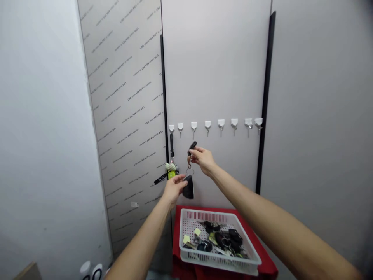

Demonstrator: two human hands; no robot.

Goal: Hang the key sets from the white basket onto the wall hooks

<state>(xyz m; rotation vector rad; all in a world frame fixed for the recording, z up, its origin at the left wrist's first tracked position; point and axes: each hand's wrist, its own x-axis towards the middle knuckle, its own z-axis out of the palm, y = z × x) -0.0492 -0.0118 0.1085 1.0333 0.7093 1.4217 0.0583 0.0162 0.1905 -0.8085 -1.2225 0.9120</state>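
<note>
My right hand [203,158] pinches the top of a black key set [190,171], its black strap end raised just below the third white hook [194,125]. A metal ring and a black fob [189,187] hang beneath it. My left hand [174,189] touches the fob from the left, fingers curled round its edge. A row of several white wall hooks [220,123] runs along the grey panel. The leftmost hook [171,128] carries a key bunch [171,169] with a black strap, a yellow-green tag and a black label.
Below the hands a white plastic basket [250,254] holds several keys, fobs and yellow tags. It stands on a red cloth-covered surface [269,268]. Two vertical black strips [265,97] frame the panel. White round objects [91,270] sit at the bottom left.
</note>
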